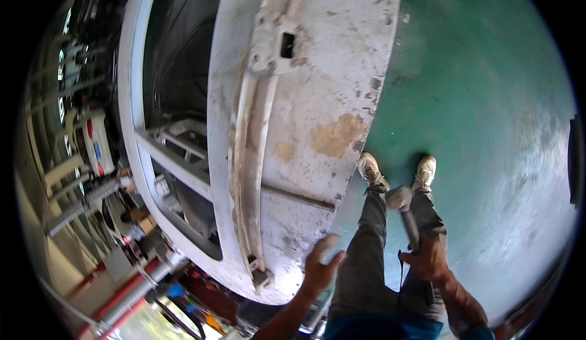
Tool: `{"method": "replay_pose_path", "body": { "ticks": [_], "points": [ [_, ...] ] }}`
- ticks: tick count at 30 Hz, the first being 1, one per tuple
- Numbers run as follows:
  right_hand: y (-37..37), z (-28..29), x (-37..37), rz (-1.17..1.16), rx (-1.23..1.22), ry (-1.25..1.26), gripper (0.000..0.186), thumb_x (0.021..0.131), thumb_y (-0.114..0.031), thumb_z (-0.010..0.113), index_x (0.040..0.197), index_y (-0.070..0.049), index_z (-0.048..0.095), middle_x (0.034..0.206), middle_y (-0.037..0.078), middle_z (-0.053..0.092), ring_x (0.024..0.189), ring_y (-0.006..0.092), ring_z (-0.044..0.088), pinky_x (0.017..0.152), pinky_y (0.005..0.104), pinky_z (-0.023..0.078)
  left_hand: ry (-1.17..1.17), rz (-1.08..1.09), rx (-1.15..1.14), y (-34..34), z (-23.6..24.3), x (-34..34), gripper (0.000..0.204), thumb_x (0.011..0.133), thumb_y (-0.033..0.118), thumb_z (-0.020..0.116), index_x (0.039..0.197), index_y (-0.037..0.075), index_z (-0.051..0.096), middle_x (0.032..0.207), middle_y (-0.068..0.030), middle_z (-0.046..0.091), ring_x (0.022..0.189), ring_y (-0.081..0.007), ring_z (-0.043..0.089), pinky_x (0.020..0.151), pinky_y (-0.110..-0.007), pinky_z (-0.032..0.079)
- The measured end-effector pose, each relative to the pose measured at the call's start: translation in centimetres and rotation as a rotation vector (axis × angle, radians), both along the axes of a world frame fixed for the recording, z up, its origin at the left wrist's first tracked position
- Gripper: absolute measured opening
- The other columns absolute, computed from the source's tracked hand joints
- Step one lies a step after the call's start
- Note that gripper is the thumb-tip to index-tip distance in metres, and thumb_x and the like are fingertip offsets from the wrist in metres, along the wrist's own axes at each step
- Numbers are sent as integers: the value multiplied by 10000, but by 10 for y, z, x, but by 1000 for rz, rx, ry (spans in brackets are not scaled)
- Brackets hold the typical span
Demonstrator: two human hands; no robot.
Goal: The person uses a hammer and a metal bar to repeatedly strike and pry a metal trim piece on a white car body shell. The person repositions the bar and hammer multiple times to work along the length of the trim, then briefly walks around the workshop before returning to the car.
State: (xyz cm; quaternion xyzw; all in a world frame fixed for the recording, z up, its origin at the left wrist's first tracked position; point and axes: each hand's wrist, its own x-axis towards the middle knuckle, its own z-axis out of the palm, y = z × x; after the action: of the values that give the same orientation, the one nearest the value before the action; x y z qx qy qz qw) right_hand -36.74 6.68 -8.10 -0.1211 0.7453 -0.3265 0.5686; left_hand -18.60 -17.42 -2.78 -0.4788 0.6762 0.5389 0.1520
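Observation:
A mallet (410, 227) with a pale, rounded head is gripped by its dark handle in my right hand (429, 260), in front of my legs. The fingers are wrapped round the handle, and its head points away from me. My left hand (320, 268) is raised beside the lower end of a large white metal vehicle panel (311, 105). Thumb and fingers look apart there, somewhat blurred, with nothing visible between them. Whether that hand touches the panel cannot be made out. Brown patches and scrapes mark the panel, and a long metal rail (249, 126) runs along it.
Left of the rail is a white window frame (177, 160). My shoes (423, 172) stand on the green floor (476, 96) along the panel's edge. Farther left, a white car (96, 143) and red and silver pipes (137, 291) show. Assorted items clutter the lower left.

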Motion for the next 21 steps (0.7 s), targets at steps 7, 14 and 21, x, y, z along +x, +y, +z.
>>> {"method": "replay_pose_path", "body": {
  "ticks": [7,14,21],
  "points": [
    [-92,62,20,688,-327,94,365,826,-391,722,895,-50,613,684,168,643,610,347,656,546,440,511,330,1191,1023,75,-3,3,367,954,264,630,1226,22,583,1090,-105,668,949,-229,672,825,-358,564],
    [-227,37,-9,674,-511,488,259,841,-285,721,932,-54,646,821,119,677,699,301,675,613,400,524,698,1627,726,44,-5,88,196,896,295,704,1030,189,608,1015,7,617,1012,-204,612,1010,-446,444],
    [-470,48,48,836,-769,881,225,810,-219,713,926,-52,617,881,134,638,841,339,643,695,449,529,824,1654,238,-36,1,116,451,873,346,717,1251,178,535,1480,-75,444,1329,-308,459,948,-487,462]
  ]
}}
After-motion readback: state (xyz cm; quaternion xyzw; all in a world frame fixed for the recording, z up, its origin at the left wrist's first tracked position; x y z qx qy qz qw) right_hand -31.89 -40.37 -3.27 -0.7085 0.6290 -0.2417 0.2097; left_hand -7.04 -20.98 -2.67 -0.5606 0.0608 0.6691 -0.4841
